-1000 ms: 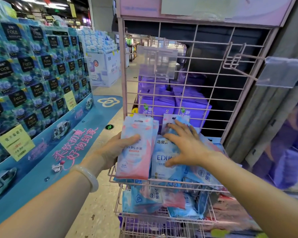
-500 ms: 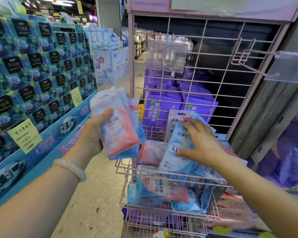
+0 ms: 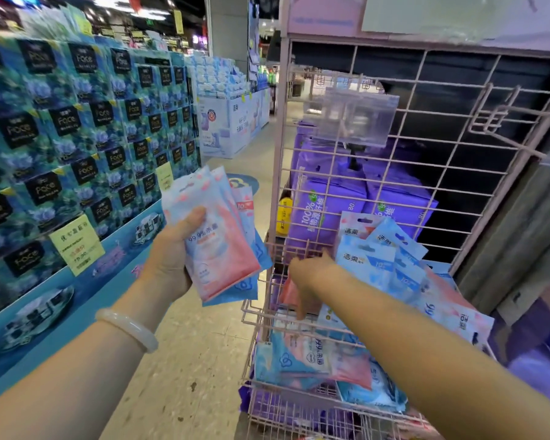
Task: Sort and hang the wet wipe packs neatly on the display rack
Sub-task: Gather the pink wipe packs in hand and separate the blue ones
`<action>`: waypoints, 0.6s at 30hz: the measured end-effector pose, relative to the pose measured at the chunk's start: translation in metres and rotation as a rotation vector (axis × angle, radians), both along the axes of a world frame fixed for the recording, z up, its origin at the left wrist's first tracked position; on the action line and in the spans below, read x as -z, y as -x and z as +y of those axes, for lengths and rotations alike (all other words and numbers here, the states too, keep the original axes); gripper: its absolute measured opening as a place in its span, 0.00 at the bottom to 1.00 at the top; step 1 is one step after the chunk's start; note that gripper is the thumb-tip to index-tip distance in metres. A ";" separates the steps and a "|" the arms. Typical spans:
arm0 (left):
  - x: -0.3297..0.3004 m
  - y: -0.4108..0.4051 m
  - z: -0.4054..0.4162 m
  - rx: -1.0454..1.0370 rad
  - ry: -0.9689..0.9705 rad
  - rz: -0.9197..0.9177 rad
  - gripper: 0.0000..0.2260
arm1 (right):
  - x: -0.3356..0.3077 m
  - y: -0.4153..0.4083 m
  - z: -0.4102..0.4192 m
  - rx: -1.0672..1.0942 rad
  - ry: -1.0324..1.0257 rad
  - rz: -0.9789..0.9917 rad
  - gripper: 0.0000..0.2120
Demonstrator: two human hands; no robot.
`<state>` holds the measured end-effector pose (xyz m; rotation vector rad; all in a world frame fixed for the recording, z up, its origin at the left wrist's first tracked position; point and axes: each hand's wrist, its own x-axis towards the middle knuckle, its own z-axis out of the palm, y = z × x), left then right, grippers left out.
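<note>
The left hand (image 3: 172, 255), a pale bangle (image 3: 126, 328) on its wrist, has its grip closed round a fanned stack of pink-and-blue wet wipe packs (image 3: 218, 239), thumb across the front pack, held upright clear of the rack and to its left. To the right of that grip and a little lower, the right hand (image 3: 308, 281) reaches down into the upper wire basket (image 3: 251, 315) of the pink display rack (image 3: 426, 173); its fingertips are among the packs at the basket's left end, touching a pink pack (image 3: 288, 293), but whether the grip is closed on it I cannot tell, as the fingers are blurred and partly hidden. Right of this hand, loose blue packs (image 3: 378, 258) lean in a heap against the rack's grid. Below the forearm, the lower basket (image 3: 299, 408) holds more blue and pink packs (image 3: 305, 360) lying flat. Above the hands, a bare hanging hook (image 3: 502, 122) and a clear label holder (image 3: 356, 119) stick out from the grid. Behind the grid stand purple tissue packs (image 3: 327, 211). Far left of the left grip rises a wall of dark blue boxes (image 3: 77, 138) with a yellow price tag (image 3: 76, 246).
</note>
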<state>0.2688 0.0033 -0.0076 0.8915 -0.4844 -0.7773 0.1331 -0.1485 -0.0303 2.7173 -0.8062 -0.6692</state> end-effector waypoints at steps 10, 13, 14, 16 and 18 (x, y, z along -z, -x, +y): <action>0.000 -0.013 0.005 -0.021 -0.005 0.059 0.08 | -0.061 0.030 -0.014 0.123 -0.694 -1.244 0.25; -0.002 -0.011 -0.003 0.006 -0.010 0.082 0.09 | -0.086 0.056 -0.018 0.131 -0.889 -1.553 0.28; -0.002 -0.008 -0.007 0.025 -0.015 0.086 0.09 | -0.093 0.067 -0.018 0.116 -0.919 -1.562 0.29; -0.002 0.000 -0.019 0.071 -0.023 0.079 0.09 | -0.105 0.091 -0.018 0.050 -0.822 -1.481 0.35; -0.001 0.010 -0.032 0.103 -0.027 0.061 0.10 | -0.112 0.111 -0.013 -0.127 -0.522 -1.333 0.39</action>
